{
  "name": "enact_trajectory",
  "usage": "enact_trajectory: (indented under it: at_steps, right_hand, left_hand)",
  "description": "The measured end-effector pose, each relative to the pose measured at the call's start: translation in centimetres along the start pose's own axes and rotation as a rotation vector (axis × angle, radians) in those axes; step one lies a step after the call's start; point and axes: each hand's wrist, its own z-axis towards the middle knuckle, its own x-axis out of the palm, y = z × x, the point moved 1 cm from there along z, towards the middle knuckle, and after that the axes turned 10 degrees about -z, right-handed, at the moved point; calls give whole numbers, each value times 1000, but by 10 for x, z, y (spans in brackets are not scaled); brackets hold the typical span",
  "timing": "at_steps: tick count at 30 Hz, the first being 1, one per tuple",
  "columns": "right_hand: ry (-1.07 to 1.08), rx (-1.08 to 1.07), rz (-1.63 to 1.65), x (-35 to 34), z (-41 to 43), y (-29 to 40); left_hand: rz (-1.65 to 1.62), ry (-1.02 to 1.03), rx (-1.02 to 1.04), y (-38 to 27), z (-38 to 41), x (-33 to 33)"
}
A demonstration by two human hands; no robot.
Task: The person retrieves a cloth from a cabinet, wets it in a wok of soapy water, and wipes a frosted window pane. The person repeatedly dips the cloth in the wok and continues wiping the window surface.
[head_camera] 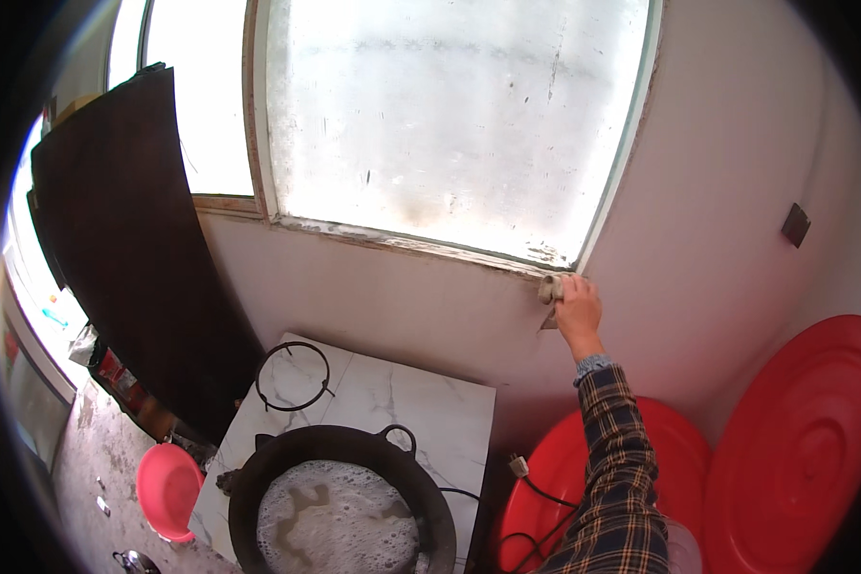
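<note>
My right hand (580, 308) is closed around a bunched, greyish-beige cloth (551, 288), pressed at the right end of the window sill (430, 247), in the lower right corner of the window frame. A corner of the cloth hangs down beside the wall. The sill looks dirty and streaked, with whitish residue towards its left end. Below stands a large black wok (434, 502) with soapy, foamy water (337, 516) in it, on a marble-patterned tabletop (459, 409). My left hand is out of view.
A black metal ring stand (328, 373) lies behind the wok. Large red plastic lids or basins (796, 445) stand at the right, near a plug with its cable (519, 466). A dark panel (136, 237) leans at the left. A pink basin (168, 491) sits on the floor.
</note>
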Motion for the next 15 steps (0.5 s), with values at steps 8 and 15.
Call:
enact_trajectory:
  at_steps: [8,15]
  right_hand:
    - [-9,909,1115,70,-33,-22]
    - [116,780,783,62,-50,-31]
  left_hand:
    - [74,-23,111,25,-4,17]
    - [-63,-26,40,21,-16,13]
